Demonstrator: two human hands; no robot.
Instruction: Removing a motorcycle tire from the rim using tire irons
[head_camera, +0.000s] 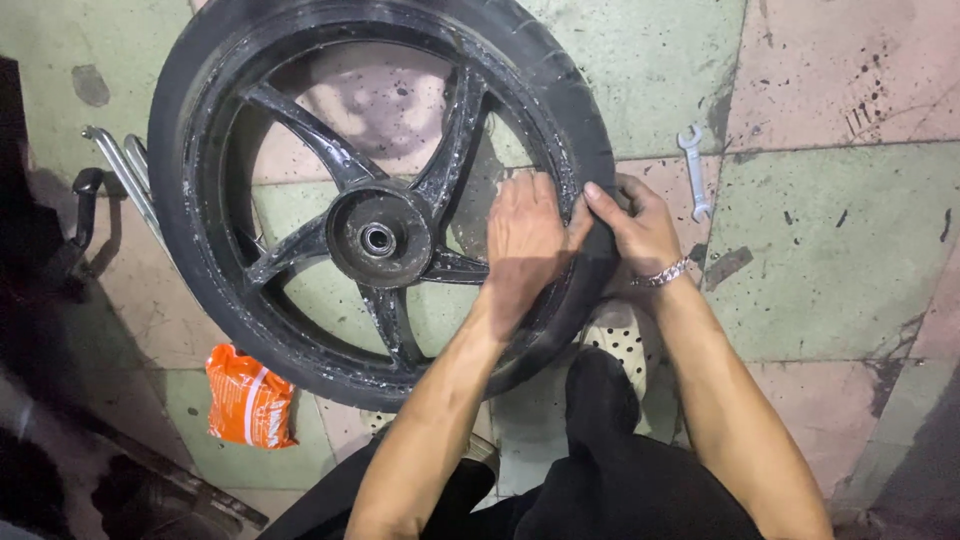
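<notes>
A black motorcycle wheel (385, 235) with several spokes lies flat on the tiled floor, a black tyre (570, 100) around its rim. My left hand (522, 240) presses flat on the inner edge of the tyre at the wheel's right side, fingers together. My right hand (635, 228) grips the tyre's outer edge right beside it, thumb over the top. A metal bracelet (662, 273) is on my right wrist.
A silver spanner (694, 172) lies on the floor to the right of the wheel. An orange plastic packet (248, 398) lies below the wheel at the left. Metal levers (125, 170) stick out from under the wheel's left side. Dark objects line the left edge.
</notes>
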